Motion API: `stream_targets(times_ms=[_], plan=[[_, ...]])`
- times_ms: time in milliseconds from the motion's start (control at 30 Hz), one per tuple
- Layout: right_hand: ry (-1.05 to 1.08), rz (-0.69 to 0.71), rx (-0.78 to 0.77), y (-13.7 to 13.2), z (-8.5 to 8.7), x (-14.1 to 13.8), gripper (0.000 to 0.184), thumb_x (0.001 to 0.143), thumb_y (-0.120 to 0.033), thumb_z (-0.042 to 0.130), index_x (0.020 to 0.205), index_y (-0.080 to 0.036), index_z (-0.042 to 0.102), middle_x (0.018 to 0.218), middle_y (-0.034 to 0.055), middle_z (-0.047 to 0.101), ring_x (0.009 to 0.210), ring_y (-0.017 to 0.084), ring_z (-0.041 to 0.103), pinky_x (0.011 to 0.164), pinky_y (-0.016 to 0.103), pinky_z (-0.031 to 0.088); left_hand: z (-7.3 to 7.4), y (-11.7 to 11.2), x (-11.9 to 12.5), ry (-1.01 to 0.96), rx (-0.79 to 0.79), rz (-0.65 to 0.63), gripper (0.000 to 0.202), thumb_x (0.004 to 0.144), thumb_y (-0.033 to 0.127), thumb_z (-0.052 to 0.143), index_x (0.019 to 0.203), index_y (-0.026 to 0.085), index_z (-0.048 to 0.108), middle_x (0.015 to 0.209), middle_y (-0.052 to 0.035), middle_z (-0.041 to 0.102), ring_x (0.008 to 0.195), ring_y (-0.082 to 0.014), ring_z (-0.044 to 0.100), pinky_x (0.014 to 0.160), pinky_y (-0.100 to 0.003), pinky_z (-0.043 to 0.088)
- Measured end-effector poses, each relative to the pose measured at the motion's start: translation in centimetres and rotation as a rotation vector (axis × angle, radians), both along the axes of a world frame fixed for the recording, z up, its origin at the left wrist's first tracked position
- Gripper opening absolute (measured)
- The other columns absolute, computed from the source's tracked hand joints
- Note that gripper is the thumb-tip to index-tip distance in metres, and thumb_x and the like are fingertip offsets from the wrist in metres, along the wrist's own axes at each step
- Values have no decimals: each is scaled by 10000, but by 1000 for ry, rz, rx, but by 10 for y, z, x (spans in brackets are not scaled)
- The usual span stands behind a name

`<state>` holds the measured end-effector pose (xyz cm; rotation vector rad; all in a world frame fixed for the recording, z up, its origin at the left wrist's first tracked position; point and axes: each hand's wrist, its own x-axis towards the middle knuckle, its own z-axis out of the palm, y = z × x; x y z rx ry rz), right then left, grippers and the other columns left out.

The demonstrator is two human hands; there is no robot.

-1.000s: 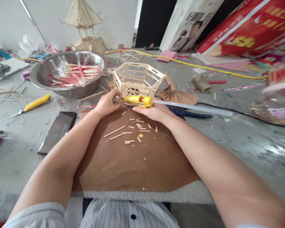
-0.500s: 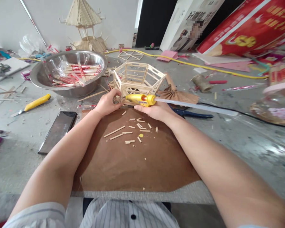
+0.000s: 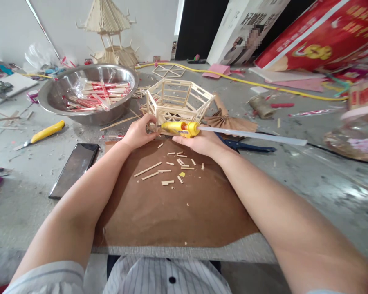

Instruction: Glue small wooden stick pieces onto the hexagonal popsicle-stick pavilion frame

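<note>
A hexagonal frame of thin wooden sticks (image 3: 171, 107) stands on the table just beyond the brown mat. At its near left corner my left hand (image 3: 142, 132) is closed, thumb and fingertips pinched on the frame's lower edge; the exact contact is partly hidden. A yellow hot glue gun (image 3: 188, 129) lies sideways in my right hand (image 3: 200, 142), its nozzle pointing left toward the pinched fingers. Out of its back runs a long translucent glue stick (image 3: 254, 136). Several short cut stick pieces (image 3: 187, 168) lie scattered on the mat below both hands.
A metal bowl (image 3: 88, 116) of wrapped sticks stands left, with a yellow utility knife (image 3: 48, 131) and a phone (image 3: 75, 169) nearer. Dark blue pliers (image 3: 248, 147) lie by my right wrist. A stick pavilion (image 3: 108, 24) stands behind; a yellow cable (image 3: 263, 86) crosses the back.
The glue gun has tilted slightly, its nozzle end shifting a little, and its glue stick's far end has dipped slightly. My left hand and the frame look unmoved.
</note>
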<state>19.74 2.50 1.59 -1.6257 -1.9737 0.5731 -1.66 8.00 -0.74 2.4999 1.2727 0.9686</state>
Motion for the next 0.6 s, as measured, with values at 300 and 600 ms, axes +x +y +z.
stream_targets(times_ms=[300, 600], plan=[[12, 4, 13, -1, -1, 1, 390, 692, -477, 614, 981, -221, 663, 919, 45, 688, 837, 237, 637, 760, 380, 506, 0, 0, 0, -2, 4, -2, 348, 681, 359, 605, 966, 169, 544, 915, -25, 631, 808, -142, 579, 759, -255, 447], [-38, 60, 4, 0, -1, 2, 416, 698, -472, 610, 1029, -224, 653, 995, 53, 678, 908, 255, 623, 822, 396, 486, -1, 2, -1, -4, 10, -15, 350, 678, 358, 599, 972, 177, 545, 934, -30, 630, 843, -156, 581, 780, -268, 439]])
